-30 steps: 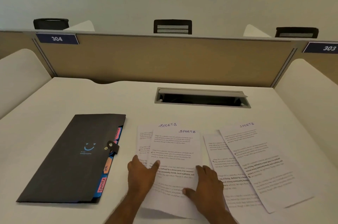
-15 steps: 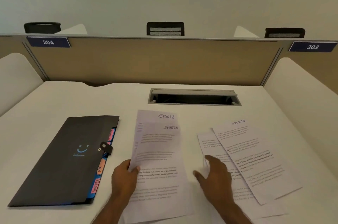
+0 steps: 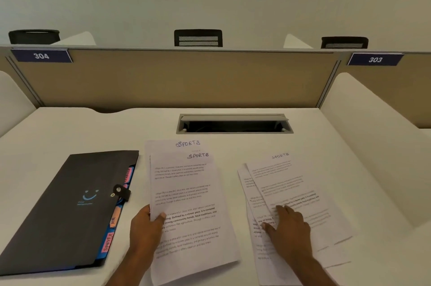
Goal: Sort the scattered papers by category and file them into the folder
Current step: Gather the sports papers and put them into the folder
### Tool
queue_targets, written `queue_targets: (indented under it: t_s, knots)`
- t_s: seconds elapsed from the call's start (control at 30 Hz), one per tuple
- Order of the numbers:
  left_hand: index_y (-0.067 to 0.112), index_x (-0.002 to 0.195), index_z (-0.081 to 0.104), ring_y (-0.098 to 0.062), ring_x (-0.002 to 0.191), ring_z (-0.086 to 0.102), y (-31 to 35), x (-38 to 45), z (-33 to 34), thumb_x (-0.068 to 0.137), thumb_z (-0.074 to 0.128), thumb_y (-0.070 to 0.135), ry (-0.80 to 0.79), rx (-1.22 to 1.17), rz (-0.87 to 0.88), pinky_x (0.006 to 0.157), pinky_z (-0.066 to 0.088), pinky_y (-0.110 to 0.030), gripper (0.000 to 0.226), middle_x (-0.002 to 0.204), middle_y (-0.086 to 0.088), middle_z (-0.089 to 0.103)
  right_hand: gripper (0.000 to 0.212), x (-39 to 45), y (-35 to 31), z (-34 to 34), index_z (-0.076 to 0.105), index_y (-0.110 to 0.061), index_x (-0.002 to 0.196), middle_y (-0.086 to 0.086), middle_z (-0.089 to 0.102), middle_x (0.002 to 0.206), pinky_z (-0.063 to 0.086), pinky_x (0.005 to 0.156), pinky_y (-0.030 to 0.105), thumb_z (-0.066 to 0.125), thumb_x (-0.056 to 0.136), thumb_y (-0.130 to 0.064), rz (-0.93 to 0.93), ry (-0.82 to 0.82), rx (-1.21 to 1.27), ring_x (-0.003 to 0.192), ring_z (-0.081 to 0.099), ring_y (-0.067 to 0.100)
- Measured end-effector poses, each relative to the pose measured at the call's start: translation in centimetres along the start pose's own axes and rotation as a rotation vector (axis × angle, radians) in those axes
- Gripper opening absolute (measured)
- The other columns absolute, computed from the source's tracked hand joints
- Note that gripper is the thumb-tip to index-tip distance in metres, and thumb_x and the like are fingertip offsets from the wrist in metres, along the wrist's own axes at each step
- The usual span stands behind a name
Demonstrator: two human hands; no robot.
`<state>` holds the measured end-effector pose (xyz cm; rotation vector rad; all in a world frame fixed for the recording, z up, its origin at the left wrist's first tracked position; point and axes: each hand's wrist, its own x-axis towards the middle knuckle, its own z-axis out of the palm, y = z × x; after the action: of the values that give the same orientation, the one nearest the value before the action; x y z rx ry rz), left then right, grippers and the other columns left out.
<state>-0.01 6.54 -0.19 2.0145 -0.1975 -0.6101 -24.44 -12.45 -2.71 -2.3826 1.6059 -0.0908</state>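
A black folder (image 3: 70, 206) with coloured tabs along its right edge lies shut at the left of the white desk (image 3: 349, 145). My left hand (image 3: 145, 227) grips the left edge of two stacked printed sheets (image 3: 189, 197), both headed SPORTS in handwriting, lifted off the desk at the centre. To the right lies another small pile of overlapping sheets (image 3: 298, 187), the top one also headed SPORTS. My right hand (image 3: 289, 227) rests on that pile with its fingers spread flat on the top sheet.
A grey cable hatch (image 3: 234, 123) is set into the desk behind the papers. A tan partition (image 3: 186, 78) with signs 304 and 303 closes the back, white side dividers (image 3: 377, 145) flank the desk, and chair backs (image 3: 198, 38) show beyond.
My left hand picked up the two central SPORTS sheets by their left edge. My right hand left them and moved right onto the other pile.
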Motion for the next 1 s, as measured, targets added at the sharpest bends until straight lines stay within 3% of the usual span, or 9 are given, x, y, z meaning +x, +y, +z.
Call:
queue_targets:
  t_s: [0.13, 0.17, 0.23, 0.37, 0.43, 0.6, 0.73, 0.93, 1.0]
  knots:
    - [0.014, 0.124, 0.055, -0.023, 0.086, 0.062, 0.3, 0.1, 0.1, 0.095, 0.057, 0.015, -0.004, -0.009, -0.018, 0.086, 0.053, -0.049, 0.029, 0.105, -0.002, 0.061, 0.023, -0.7, -0.9, 1.0, 0.069, -0.017, 0.097, 0.000, 0.067, 0.092, 0.048, 0.066, 0.033, 0.072, 0.075, -0.023, -0.104, 0.099, -0.014, 0.088, 0.060, 0.022]
    - [0.013, 0.125, 0.055, -0.024, 0.086, 0.063, 0.3, 0.1, 0.2, 0.095, 0.057, 0.015, -0.005, -0.011, -0.021, 0.086, 0.053, -0.049, 0.030, 0.105, -0.002, 0.062, 0.020, -0.8, -1.1, 1.1, 0.069, -0.018, 0.082, -0.002, 0.064, 0.077, 0.043, 0.054, 0.028, 0.080, 0.064, -0.018, -0.116, 0.110, -0.028, 0.074, 0.060, 0.019]
    - [0.013, 0.124, 0.056, -0.026, 0.088, 0.064, 0.3, 0.2, 0.2, 0.095, 0.057, 0.014, -0.012, -0.022, -0.021, 0.085, 0.053, -0.050, 0.030, 0.108, -0.005, 0.064, 0.026, -1.2, -1.7, 1.1, 0.064, -0.020, 0.065, -0.005, 0.058, 0.062, 0.030, 0.049, 0.020, 0.084, 0.053, -0.008, -0.157, 0.130, -0.030, 0.057, 0.055, 0.014]
    - [0.014, 0.118, 0.057, -0.027, 0.088, 0.066, 0.3, 0.1, 0.3, 0.095, 0.057, 0.013, -0.019, -0.037, -0.021, 0.084, 0.054, -0.048, 0.023, 0.103, -0.005, 0.066, 0.009, -2.3, -3.6, 0.7, 0.068, -0.017, 0.085, -0.003, 0.068, 0.080, 0.034, 0.063, 0.016, 0.069, 0.081, -0.009, -0.168, 0.136, 0.170, 0.069, 0.056, 0.010]
    - [0.014, 0.117, 0.058, -0.027, 0.088, 0.066, 0.4, 0.1, 0.3, 0.095, 0.057, 0.013, -0.022, -0.033, -0.023, 0.083, 0.054, -0.046, 0.022, 0.102, -0.005, 0.066, 0.014, -2.7, -4.9, 0.1, 0.068, -0.017, 0.100, -0.004, 0.069, 0.095, 0.033, 0.068, 0.011, 0.058, 0.092, -0.014, -0.176, 0.154, 0.297, 0.079, 0.054, 0.006]
    - [0.017, 0.114, 0.055, -0.024, 0.084, 0.065, 0.2, -0.2, 0.5, 0.095, 0.056, 0.013, -0.057, -0.001, -0.045, 0.082, 0.055, -0.047, 0.019, 0.101, -0.003, 0.064, 0.021, -3.2, -8.3, -1.7, 0.070, -0.017, 0.100, -0.011, 0.068, 0.093, 0.040, 0.072, -0.001, 0.063, 0.085, -0.003, -0.257, 0.288, 0.642, 0.080, 0.059, 0.000]
    - [0.012, 0.117, 0.059, -0.025, 0.085, 0.068, -0.3, -0.5, 1.5, 0.097, 0.053, 0.013, -0.121, -0.026, -0.053, 0.072, 0.058, -0.038, 0.021, 0.100, -0.006, 0.069, 0.025, -3.8, -12.2, -1.3, 0.067, -0.025, 0.100, -0.019, 0.063, 0.089, 0.044, 0.071, 0.007, 0.058, 0.084, -0.007, -0.391, 0.102, 0.752, 0.076, 0.058, -0.001]
    - [0.029, 0.093, 0.063, -0.027, 0.072, 0.072, 1.9, -1.5, 3.1, 0.099, 0.037, 0.049, -0.187, -0.137, -0.110, 0.055, 0.055, -0.030, 0.032, 0.084, -0.003, 0.073, 0.024, -3.8, -15.4, 1.5, 0.065, -0.025, 0.109, -0.016, 0.062, 0.092, 0.050, 0.080, 0.011, 0.054, 0.091, -0.014, -0.431, -0.212, 0.681, 0.084, 0.061, 0.002]
    - [0.026, 0.095, 0.062, -0.022, 0.076, 0.067, 2.3, -1.4, 3.4, 0.097, 0.044, 0.048, -0.183, -0.116, -0.111, 0.058, 0.051, -0.027, 0.028, 0.085, 0.002, 0.068, 0.025, -3.8, -15.5, 2.2, 0.066, -0.022, 0.110, -0.013, 0.065, 0.094, 0.051, 0.084, 0.016, 0.052, 0.092, -0.014, -0.447, -0.274, 0.682, 0.087, 0.064, 0.005]
